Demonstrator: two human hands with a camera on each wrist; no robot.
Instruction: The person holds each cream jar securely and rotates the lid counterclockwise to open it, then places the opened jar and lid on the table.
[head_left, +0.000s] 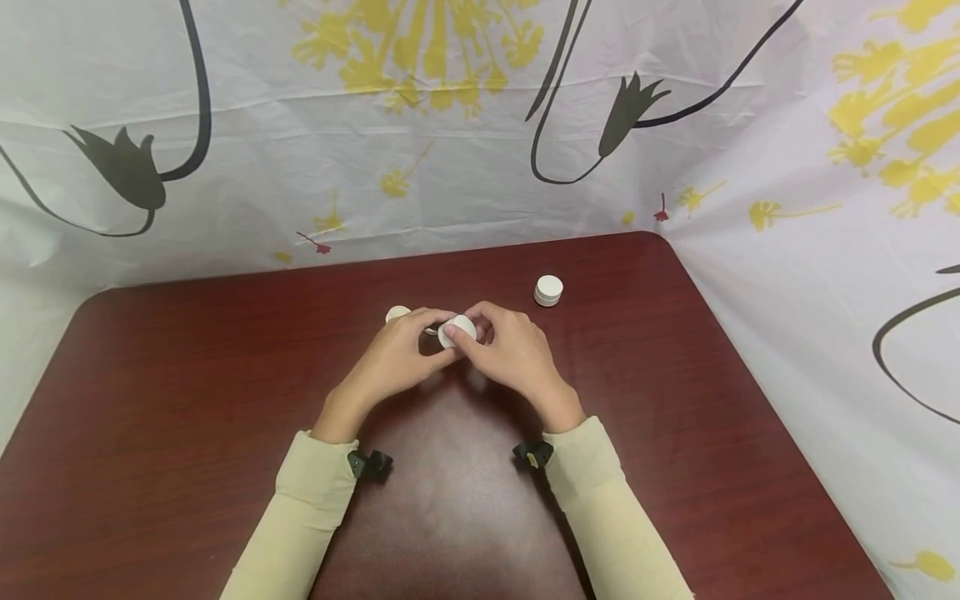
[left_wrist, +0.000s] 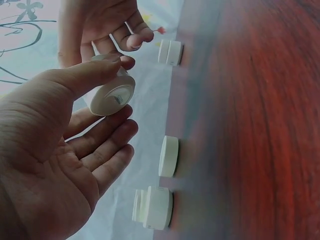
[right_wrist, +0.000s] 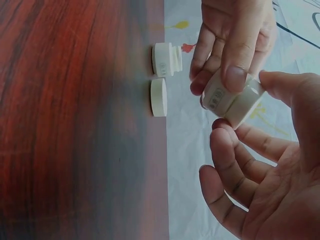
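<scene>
Both hands hold one small white jar (head_left: 459, 331) between them, tilted and raised over the table. My left hand (head_left: 397, 354) grips the labelled body of the jar (right_wrist: 216, 98), its thumb laid along the side. My right hand (head_left: 517, 348) pinches the white lid (right_wrist: 244, 107) between thumb and fingertips, with the lid against the jar's top. Behind the left hand stands an uncapped white jar (left_wrist: 156, 207), its threaded neck showing. Beside that jar a loose white lid (left_wrist: 169, 156) lies on the table, mostly covered by the left hand in the head view.
A capped white jar (head_left: 549, 290) stands farther back, right of the hands. The dark red wooden table (head_left: 187, 400) runs back to a white patterned cloth (head_left: 465, 192), which also hangs along the right side.
</scene>
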